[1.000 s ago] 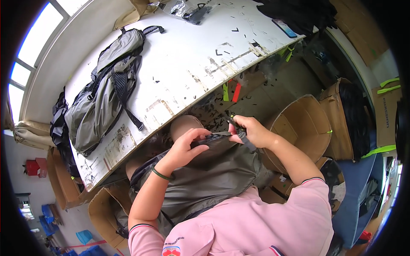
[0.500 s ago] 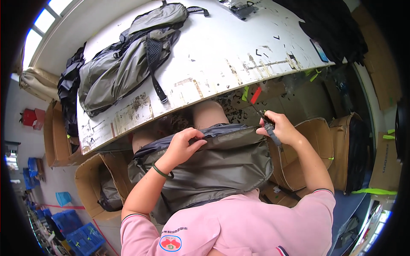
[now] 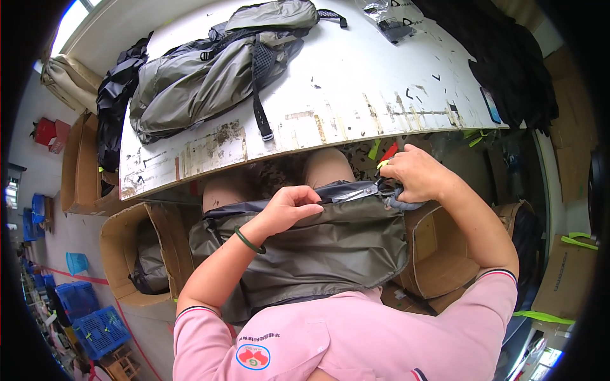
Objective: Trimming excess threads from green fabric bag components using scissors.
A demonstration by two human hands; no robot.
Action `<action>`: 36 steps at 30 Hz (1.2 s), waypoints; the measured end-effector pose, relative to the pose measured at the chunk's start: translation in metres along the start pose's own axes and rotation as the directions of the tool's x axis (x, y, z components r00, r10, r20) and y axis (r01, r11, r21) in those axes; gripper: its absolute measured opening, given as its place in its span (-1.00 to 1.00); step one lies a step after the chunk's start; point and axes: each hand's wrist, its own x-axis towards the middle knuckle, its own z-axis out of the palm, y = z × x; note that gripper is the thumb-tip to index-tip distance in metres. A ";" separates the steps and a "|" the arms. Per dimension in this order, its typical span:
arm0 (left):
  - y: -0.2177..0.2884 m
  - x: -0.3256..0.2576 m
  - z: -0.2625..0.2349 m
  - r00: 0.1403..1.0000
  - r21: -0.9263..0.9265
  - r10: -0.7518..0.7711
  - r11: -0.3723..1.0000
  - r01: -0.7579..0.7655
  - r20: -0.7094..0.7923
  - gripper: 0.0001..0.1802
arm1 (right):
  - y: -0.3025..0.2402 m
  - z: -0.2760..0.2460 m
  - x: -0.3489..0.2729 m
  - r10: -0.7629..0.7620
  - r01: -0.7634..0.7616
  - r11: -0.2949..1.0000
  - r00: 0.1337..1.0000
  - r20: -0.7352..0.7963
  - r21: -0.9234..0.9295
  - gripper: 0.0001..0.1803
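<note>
A grey-green fabric piece, like a bag's body [image 3: 318,247], lies across my lap with its dark-edged rim toward the table. My left hand [image 3: 289,213] is closed in a pinch on that rim near its middle. In my right hand [image 3: 416,178] is a pair of scissors [image 3: 361,193] with grey handles. Their metal blades point left along the rim, with the tips close to my left fingers. What lies between the blades is too small to tell.
A grey-green backpack [image 3: 203,82] with black straps lies on the white table [image 3: 343,95] ahead. Black fabric [image 3: 508,70] hangs over its right end. Cardboard boxes stand left [image 3: 114,254] and right [image 3: 438,254] of my lap. A phone [image 3: 490,105] sits at the table's edge.
The scissors have swung from pointing away, toward the table, to pointing left along the rim. My right hand has turned over and risen. My left hand keeps its pinch. The view has shifted slightly.
</note>
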 end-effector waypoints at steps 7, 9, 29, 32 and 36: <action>-0.006 -0.001 -0.002 1.000 -0.010 0.006 1.000 -0.006 -0.002 -0.89 | -0.004 -0.001 0.003 0.037 -0.036 0.999 0.998 0.057 -0.030 -0.72; -0.006 0.000 -0.002 1.000 -0.034 0.011 0.999 -0.011 -0.003 -0.89 | -0.002 0.002 0.002 0.032 -0.030 0.999 0.998 0.048 -0.038 -0.74; -0.005 -0.006 0.011 0.965 0.235 0.257 0.942 -0.238 -0.052 -0.71 | -0.012 0.002 0.013 -0.024 0.024 1.000 0.999 0.044 0.011 -0.74; -0.005 -0.008 0.011 0.967 0.200 0.247 0.952 -0.230 -0.064 -0.69 | -0.013 0.001 0.013 0.004 -0.004 1.000 0.998 0.066 0.008 -0.73; -0.005 -0.007 0.014 0.948 0.274 0.307 0.922 -0.274 -0.087 -0.70 | -0.016 -0.001 0.014 -0.020 0.020 1.000 0.999 0.034 0.008 -0.67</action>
